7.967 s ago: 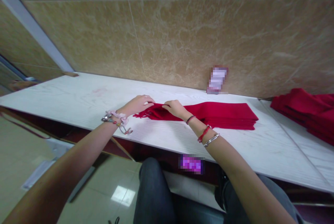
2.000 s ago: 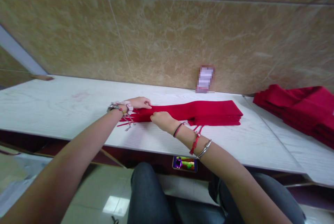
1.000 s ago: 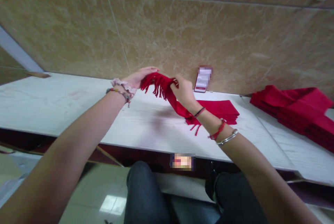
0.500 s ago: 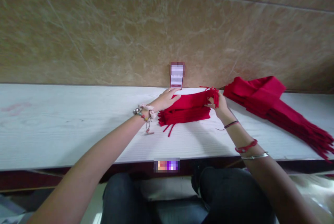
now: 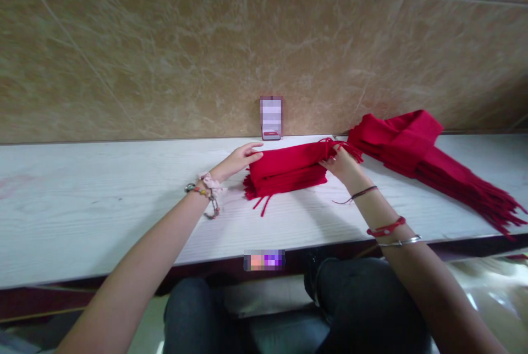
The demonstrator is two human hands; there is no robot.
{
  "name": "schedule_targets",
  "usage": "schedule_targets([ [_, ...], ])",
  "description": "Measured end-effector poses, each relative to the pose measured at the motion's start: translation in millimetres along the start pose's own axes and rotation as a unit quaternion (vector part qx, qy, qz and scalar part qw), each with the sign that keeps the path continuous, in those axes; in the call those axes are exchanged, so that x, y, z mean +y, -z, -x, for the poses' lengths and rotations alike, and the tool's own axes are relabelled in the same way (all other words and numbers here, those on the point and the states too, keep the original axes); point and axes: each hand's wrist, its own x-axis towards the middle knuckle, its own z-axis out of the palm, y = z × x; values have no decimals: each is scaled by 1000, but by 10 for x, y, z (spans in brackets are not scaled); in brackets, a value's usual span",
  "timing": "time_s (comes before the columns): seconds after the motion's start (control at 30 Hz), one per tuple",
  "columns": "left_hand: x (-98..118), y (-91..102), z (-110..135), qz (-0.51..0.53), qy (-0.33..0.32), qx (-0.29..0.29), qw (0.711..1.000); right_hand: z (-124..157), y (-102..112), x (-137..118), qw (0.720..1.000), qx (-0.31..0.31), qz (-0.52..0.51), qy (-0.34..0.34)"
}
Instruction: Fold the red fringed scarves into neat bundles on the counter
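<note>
A red fringed scarf (image 5: 289, 162) lies folded in layers on the white table, with tassels at its left end and two loose strands toward the front. My left hand (image 5: 238, 160) rests at the scarf's left edge, fingers stretched out and the thumb apart, touching the top layer. At the opposite end, my right hand (image 5: 341, 164) has its fingers closed on the scarf's fringed corner. Tassels spill over the back of that hand, and part of its grip is hidden by the cloth.
A second red scarf (image 5: 412, 150) lies folded at the right, its fringe near the front edge. Behind the work a phone (image 5: 271, 117) leans against the brown marbled wall (image 5: 173, 51). The white table (image 5: 82, 200) runs along the wall, above my knees.
My left hand has slid left, from over the scarf's top layer to its left edge. On the right, the tassels have swung outward over my right hand. The view has shifted slightly.
</note>
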Motion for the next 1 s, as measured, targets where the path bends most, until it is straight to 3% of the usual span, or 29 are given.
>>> schedule_targets([
  [0.1,18,25,10,19,5,-24,1000,-40,-87,-122,999,2,-25,-20],
  [0.2,31,21,41,-52,-55,6,997,-78,-126,-196,1000,-29,-5,-1],
  [0.3,67,-77,144,-209,-164,58,962,-76,-71,-137,998,-41,52,9],
  [0.37,91,-179,228,-285,-209,55,934,-46,15,-67,998,-23,66,1],
  [0.47,108,-324,309,-329,-225,44,916,6,186,-35,996,-1,84,-12],
  [0.57,113,-419,330,-326,-219,72,917,27,339,-110,992,-12,124,-30],
  [0.67,133,-483,340,-329,-206,114,915,32,373,-200,967,48,244,51],
  [0.73,155,-524,355,-341,-202,125,909,60,295,-228,922,115,331,164],
  [0.8,174,-564,370,-348,-199,135,906,123,149,-215,851,106,422,295],
  [0.83,180,-583,374,-347,-197,145,905,166,64,-190,803,55,478,351],
  [0.9,180,-611,375,-341,-192,174,904,252,-95,-101,675,-92,598,422],
  [0.97,167,-622,369,-327,-183,207,904,314,-201,20,564,-229,677,413],
  [1.0,158,-619,365,-317,-177,219,906,329,-225,81,522,-271,703,400],
])
